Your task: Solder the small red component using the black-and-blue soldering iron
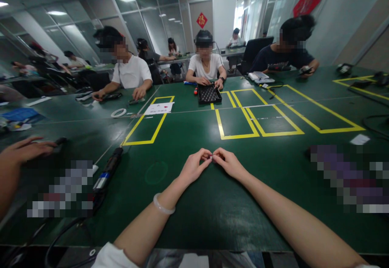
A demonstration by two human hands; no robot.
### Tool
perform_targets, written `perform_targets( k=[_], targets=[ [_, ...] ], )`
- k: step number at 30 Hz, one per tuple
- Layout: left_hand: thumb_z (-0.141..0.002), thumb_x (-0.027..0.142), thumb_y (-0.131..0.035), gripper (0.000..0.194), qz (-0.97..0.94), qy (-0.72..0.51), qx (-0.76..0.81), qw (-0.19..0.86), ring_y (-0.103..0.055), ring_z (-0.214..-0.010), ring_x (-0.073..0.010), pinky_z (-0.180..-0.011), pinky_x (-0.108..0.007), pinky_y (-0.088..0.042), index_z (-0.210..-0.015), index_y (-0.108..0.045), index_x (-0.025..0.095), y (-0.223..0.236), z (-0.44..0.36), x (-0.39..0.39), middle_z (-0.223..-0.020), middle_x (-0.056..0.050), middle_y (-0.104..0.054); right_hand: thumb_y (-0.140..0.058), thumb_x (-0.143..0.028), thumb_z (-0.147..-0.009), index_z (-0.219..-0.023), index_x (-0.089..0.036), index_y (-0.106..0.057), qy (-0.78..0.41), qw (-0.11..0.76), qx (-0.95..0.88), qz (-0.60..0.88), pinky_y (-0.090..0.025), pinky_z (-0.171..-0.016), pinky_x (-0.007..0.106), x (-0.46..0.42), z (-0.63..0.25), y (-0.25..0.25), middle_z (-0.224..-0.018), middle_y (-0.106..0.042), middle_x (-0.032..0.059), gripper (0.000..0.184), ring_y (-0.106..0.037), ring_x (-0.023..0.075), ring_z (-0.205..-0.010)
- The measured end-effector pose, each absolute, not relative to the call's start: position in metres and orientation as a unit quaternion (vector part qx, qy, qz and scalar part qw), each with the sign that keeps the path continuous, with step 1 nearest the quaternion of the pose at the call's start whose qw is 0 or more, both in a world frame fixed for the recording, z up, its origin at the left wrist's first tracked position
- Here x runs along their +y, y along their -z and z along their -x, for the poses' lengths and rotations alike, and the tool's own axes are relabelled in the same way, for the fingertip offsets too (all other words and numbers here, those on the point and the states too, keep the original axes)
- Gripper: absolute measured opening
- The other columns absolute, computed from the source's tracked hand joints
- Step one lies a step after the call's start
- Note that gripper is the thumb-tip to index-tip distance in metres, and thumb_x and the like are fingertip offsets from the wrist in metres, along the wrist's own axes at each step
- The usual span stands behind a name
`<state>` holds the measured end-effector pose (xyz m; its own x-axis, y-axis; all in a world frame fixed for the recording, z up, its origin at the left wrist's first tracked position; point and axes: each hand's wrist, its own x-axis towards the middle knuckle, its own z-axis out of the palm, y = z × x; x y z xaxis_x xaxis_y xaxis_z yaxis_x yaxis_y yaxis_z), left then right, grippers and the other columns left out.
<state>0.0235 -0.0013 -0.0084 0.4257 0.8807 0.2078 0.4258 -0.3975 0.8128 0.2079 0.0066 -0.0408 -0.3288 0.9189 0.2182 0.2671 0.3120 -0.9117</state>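
Observation:
My left hand (196, 164) and my right hand (227, 162) meet fingertip to fingertip just above the green table (188, 215). Both hands are closed in a pinch, thumbs against index fingers. Something tiny may sit between the fingertips, but it is too small to name. A pale bracelet (164, 204) circles my left wrist. Left of my left arm lies a black, pen-shaped tool with a silver and blue band (105, 177).
Yellow tape rectangles (240, 137) mark the table ahead. Across it, a person (205, 67) handles a black tray (209, 94). A white sheet (159, 108) and a tape roll (118, 113) lie front left. Another person's hand (28, 149) reaches in at the left edge.

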Motion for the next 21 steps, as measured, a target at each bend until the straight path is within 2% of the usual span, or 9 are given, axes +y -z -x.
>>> perform_targets(
  k=[4,8,12,14,18,21],
  targets=[
    [-0.087,0.036,-0.052,0.021,-0.764,-0.328,0.439,0.340,-0.063,-0.087,-0.0154,-0.081,-0.027,-0.047,-0.099,-0.060,0.022,0.011,-0.022,0.000,-0.093,-0.002,-0.067,-0.054,-0.036,-0.088,-0.102,-0.019,-0.053,-0.434,0.417,-0.697,0.390,-0.044,-0.066,0.025,0.007,-0.207,0.044,-0.079,-0.062,0.0002,0.023,-0.057,0.0135,-0.070],
    [-0.087,0.038,-0.052,0.023,-0.757,-0.324,0.447,0.351,-0.064,-0.086,-0.0158,-0.080,-0.027,-0.047,-0.100,-0.058,0.021,0.014,-0.020,0.001,-0.092,-0.003,-0.068,-0.055,-0.035,-0.087,-0.099,-0.018,-0.053,-0.437,0.419,-0.704,0.372,-0.045,-0.069,0.026,0.007,-0.207,0.045,-0.083,-0.063,0.0017,0.021,-0.058,0.0139,-0.073],
    [-0.091,0.041,-0.042,0.028,-0.743,-0.322,0.459,0.366,-0.065,-0.083,-0.0158,-0.081,-0.029,-0.046,-0.104,-0.056,0.021,0.010,-0.021,0.000,-0.088,-0.002,-0.069,-0.054,-0.035,-0.088,-0.097,-0.018,-0.054,-0.443,0.421,-0.695,0.378,-0.045,-0.068,0.026,0.007,-0.207,0.044,-0.082,-0.063,0.0017,0.019,-0.058,0.0142,-0.074],
    [-0.093,0.042,-0.038,0.032,-0.730,-0.337,0.471,0.364,-0.065,-0.089,-0.0167,-0.085,-0.031,-0.046,-0.112,-0.053,0.021,0.004,-0.020,-0.001,-0.095,-0.004,-0.069,-0.055,-0.036,-0.088,-0.096,-0.018,-0.055,-0.444,0.419,-0.692,0.386,-0.044,-0.067,0.025,0.007,-0.207,0.044,-0.081,-0.062,0.0015,0.020,-0.057,0.0139,-0.073],
    [-0.092,0.043,-0.039,0.044,-0.705,-0.365,0.480,0.373,-0.060,-0.104,-0.0186,-0.096,-0.036,-0.042,-0.131,-0.042,0.022,-0.020,-0.012,-0.014,-0.115,-0.007,-0.064,-0.056,-0.038,-0.087,-0.096,-0.018,-0.056,-0.447,0.406,-0.694,0.393,-0.043,-0.064,0.024,0.006,-0.207,0.043,-0.079,-0.061,0.0008,0.022,-0.055,0.0132,-0.070],
    [-0.093,0.044,-0.035,0.048,-0.695,-0.343,0.474,0.418,-0.058,-0.109,-0.0200,-0.100,-0.037,-0.040,-0.136,-0.041,0.023,-0.044,0.008,-0.037,-0.122,-0.009,-0.061,-0.056,-0.038,-0.087,-0.097,-0.018,-0.057,-0.446,0.398,-0.697,0.397,-0.043,-0.064,0.024,0.006,-0.207,0.042,-0.079,-0.062,0.0012,0.022,-0.056,0.0132,-0.070]
  ],
)
